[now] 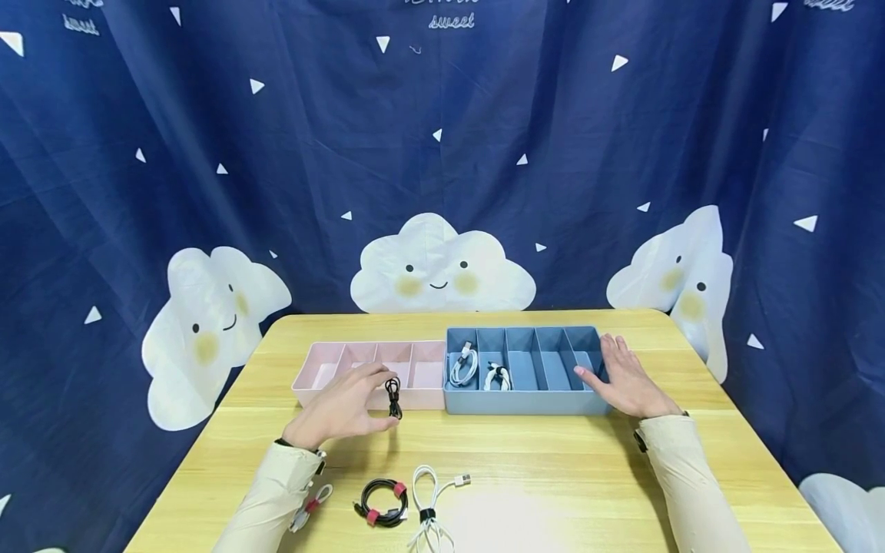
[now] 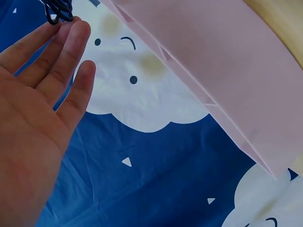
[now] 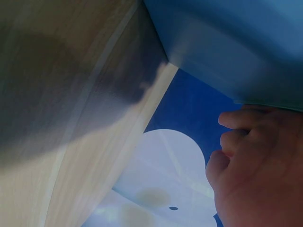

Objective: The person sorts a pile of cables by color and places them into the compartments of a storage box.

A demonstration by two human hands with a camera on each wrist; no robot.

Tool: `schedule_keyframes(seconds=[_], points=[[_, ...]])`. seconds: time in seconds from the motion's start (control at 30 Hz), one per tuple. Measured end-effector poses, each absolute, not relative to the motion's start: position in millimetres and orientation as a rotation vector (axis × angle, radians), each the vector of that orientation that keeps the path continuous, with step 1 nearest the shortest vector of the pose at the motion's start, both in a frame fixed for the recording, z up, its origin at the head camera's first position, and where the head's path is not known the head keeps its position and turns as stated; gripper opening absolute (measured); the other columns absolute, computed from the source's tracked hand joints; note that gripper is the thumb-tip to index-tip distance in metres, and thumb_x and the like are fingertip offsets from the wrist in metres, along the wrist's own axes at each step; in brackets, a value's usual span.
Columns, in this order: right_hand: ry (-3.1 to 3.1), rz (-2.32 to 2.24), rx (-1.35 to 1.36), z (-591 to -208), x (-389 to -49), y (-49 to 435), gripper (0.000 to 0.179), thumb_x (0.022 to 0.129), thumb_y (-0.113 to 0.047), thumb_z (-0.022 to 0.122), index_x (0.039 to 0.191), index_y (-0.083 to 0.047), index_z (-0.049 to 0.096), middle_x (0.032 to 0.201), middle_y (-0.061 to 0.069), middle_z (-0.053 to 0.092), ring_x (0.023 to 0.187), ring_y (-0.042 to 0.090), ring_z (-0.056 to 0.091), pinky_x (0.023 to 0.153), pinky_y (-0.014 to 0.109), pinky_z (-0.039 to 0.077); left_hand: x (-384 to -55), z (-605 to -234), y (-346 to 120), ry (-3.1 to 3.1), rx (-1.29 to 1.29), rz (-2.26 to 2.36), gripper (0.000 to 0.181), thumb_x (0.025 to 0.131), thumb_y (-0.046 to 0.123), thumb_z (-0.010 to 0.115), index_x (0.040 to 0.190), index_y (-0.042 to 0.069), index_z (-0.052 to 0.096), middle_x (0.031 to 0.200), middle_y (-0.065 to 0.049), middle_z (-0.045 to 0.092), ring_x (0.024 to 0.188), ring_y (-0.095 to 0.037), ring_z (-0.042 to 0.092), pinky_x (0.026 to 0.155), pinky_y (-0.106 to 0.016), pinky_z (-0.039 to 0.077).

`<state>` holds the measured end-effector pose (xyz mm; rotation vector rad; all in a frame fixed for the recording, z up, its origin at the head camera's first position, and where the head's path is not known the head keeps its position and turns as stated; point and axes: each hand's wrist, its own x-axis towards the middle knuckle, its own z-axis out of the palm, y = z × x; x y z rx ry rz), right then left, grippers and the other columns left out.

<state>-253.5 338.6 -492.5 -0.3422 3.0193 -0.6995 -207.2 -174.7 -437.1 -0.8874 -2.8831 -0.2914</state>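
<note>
My left hand [image 1: 343,405] pinches a small black bundled cable [image 1: 393,397] upright between fingertips and thumb, in front of the pink divided box [image 1: 415,399]. In the left wrist view the same black cable [image 2: 59,8] shows only in part, at the top edge. At the right end of the blue divided box [image 1: 525,403], my right hand [image 1: 631,382] rests with straight fingers along its side and the thumb over the rim. A white cable [image 1: 464,367] lies in the blue box's leftmost compartment. The compartment beside it has a white cable with a black tie [image 1: 497,377].
On the table [image 1: 553,461] near me lie a black coiled cable with red ties [image 1: 382,503] and a white cable with a black tie [image 1: 428,514]. Beside my left sleeve is a pale cable with a red tie [image 1: 311,507]. A blue curtain [image 1: 442,177] hangs behind.
</note>
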Motion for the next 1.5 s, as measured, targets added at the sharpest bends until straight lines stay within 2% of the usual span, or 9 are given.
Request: schedule_keyframes(seconds=[0.47,0.93,1.13,1.5], points=[[3.018,-0.703,-0.343,-494.2,-254.0,339.3,0.102,0.103,-0.063,0.044,0.161,0.010,0.001,0.168,0.037,0.003,0.157,0.056,0.000,0.124,0.071,0.006,-216.0,-430.6,-170.1,-2.875,-0.907,-0.332,0.078,0.081,0.052,0.080,0.142,0.007,0.061,0.145,-0.013,0.061,0.130,-0.033,0.062,0.109,-0.050,0.052],[3.014,-0.726,-0.347,-492.2,-252.9,337.1,0.102,0.103,-0.062,0.044,0.161,0.011,0.002,0.167,0.038,0.004,0.157,0.056,-0.001,0.124,0.071,0.005,-224.8,-428.5,-166.6,-2.817,-0.961,-0.333,0.085,0.080,0.051,0.081,0.151,0.012,0.054,0.143,-0.010,0.062,0.123,-0.029,0.066,0.101,-0.047,0.056],[3.009,-0.718,-0.339,-492.3,-253.5,337.7,0.102,0.103,-0.063,0.044,0.161,0.010,0.001,0.168,0.037,0.003,0.157,0.054,-0.003,0.124,0.071,0.005,-227.2,-428.0,-165.6,-2.804,-0.964,-0.326,0.080,0.079,0.051,0.080,0.144,0.009,0.061,0.136,-0.008,0.066,0.118,-0.027,0.068,0.097,-0.045,0.058],[3.012,-0.726,-0.338,-491.8,-252.3,337.8,0.103,0.103,-0.063,0.044,0.161,0.011,0.002,0.168,0.037,0.003,0.157,0.055,-0.002,0.124,0.071,0.005,-232.0,-427.7,-164.8,-2.843,-0.932,-0.344,0.079,0.080,0.053,0.079,0.144,0.009,0.061,0.145,-0.013,0.062,0.128,-0.031,0.064,0.105,-0.049,0.054]])
